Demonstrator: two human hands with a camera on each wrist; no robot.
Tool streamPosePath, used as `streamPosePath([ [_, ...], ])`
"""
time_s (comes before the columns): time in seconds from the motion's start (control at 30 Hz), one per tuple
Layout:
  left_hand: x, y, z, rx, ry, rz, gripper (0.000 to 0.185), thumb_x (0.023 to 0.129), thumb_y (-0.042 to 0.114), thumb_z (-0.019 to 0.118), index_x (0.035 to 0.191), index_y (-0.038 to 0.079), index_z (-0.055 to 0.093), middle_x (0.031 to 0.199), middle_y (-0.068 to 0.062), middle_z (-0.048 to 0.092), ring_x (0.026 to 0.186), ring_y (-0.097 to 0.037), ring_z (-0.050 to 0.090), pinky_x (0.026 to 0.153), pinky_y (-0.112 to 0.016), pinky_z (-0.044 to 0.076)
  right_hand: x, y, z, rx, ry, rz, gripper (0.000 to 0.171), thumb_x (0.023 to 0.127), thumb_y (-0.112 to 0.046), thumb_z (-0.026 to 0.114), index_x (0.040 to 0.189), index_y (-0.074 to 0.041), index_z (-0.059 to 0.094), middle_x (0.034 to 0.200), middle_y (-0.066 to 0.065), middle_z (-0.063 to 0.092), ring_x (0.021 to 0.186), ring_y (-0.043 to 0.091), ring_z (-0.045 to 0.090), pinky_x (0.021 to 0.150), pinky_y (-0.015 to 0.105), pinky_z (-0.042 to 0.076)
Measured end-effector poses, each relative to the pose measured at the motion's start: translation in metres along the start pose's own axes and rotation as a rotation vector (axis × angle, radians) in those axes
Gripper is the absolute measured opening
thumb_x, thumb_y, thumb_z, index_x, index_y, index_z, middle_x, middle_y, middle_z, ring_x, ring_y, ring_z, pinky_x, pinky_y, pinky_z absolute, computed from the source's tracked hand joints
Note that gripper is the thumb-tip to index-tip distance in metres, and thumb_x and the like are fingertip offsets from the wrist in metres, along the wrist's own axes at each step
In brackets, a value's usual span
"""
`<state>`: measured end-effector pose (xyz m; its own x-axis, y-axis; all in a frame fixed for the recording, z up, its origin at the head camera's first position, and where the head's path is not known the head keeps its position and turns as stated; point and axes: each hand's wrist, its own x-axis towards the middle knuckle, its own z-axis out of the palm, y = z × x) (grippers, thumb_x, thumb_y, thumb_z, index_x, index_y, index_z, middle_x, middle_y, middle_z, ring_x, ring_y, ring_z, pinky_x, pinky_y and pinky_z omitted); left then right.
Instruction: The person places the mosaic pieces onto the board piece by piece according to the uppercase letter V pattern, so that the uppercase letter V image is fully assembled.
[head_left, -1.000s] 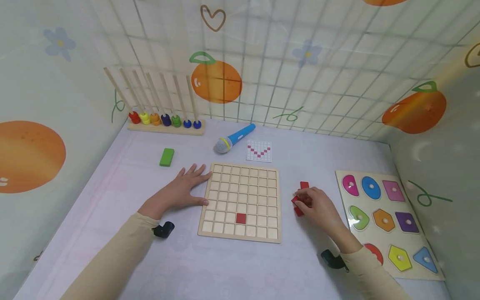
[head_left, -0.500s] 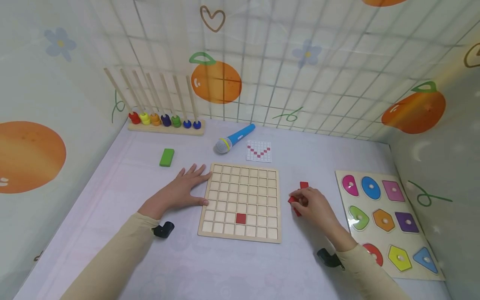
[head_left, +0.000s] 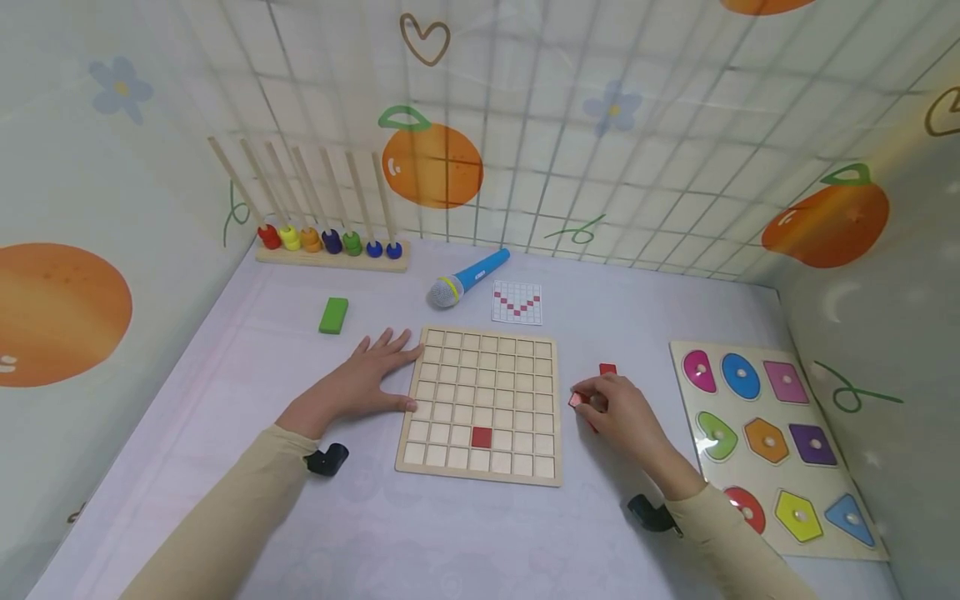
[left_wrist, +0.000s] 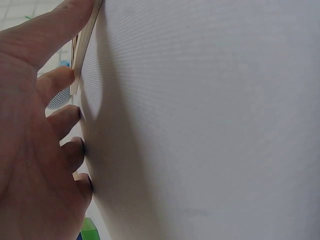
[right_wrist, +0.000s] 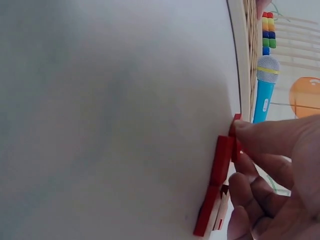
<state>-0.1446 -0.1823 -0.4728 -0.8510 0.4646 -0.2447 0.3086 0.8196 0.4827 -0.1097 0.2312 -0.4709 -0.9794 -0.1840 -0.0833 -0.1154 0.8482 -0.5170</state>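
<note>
Red tile pinched beside the grid board

Fingers of the right hand (head_left: 626, 412) curl together round a small red tile (head_left: 576, 400), pinching it at the fingertips just off the board's right edge, at about 3 o'clock from the board's middle. In the right wrist view more red tiles (right_wrist: 214, 195) lie on the table under that hand, touching one another. One loose red tile (head_left: 607, 369) sits at 12 o'clock from the hand, near it.

Left hand (head_left: 367, 379) lies flat with fingers straight and spread, holding nothing, its thumb and forefinger against the left edge of the wooden grid board (head_left: 483, 367). One red square (head_left: 482, 437) already fills a cell near the board's 6 o'clock edge.

Farther out, a pattern card (head_left: 517, 302) lies at 12 o'clock from the board, a blue toy microphone (head_left: 468, 277) at 11 o'clock, a green block (head_left: 333, 315) at 10 o'clock, and a bead rack (head_left: 330, 242) beyond that by the wall. A shape puzzle (head_left: 772, 442) lies at 3 o'clock, well apart from the right hand
</note>
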Motion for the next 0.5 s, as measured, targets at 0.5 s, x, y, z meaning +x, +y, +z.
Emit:
streamPosePath([
  [0.5, 0.0016, -0.0032, 0.0017, 0.008, -0.001, 0.002, 0.099, 0.082, 0.062, 0.076, 0.161, 0.021, 0.033, 0.17, -0.008, 0.012, 0.156, -0.035, -0.001, 0.126, -0.055, -0.003, -0.0004, 0.0013, -0.001, 0.016, -0.007, 0.001, 0.032, 0.085, -0.012, 0.083, 0.114, -0.012, 0.07, 0.094, 0.003, 0.066, 0.085, 0.022, 0.054, 0.068, 0.029, 0.052],
])
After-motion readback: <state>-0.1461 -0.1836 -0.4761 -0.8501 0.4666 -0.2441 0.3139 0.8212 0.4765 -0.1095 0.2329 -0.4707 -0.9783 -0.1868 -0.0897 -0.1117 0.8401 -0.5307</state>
